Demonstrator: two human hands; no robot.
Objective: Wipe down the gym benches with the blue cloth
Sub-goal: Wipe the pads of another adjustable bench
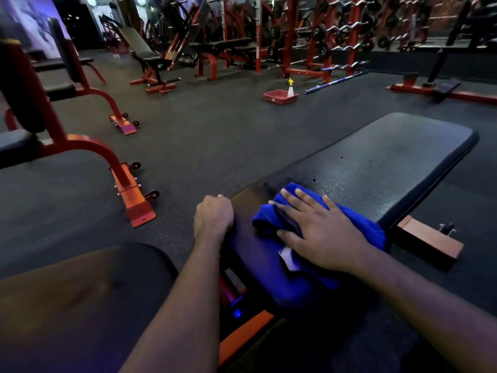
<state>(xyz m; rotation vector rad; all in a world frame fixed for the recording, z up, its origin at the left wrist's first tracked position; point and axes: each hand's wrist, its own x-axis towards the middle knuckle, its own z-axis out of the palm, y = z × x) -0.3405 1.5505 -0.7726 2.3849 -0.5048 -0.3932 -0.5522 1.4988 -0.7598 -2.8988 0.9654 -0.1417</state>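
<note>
A flat black padded bench (pixel 376 168) stretches from the lower middle toward the upper right. The crumpled blue cloth (pixel 271 219) lies on its near end, with a white tag showing. My right hand (pixel 317 232) presses flat on the cloth, fingers spread. My left hand (pixel 213 218) curls over the bench's near left edge and grips it. Fine wet speckles show on the pad just beyond the cloth.
Orange-framed benches (pixel 88 146) with wheeled feet stand at the left. A red tray (pixel 279 96) and a spray bottle (pixel 290 88) sit on the dark rubber floor beyond. Racks of bars and weight plates (pixel 336 36) line the back. An orange foot (pixel 430 243) sticks out right of my bench.
</note>
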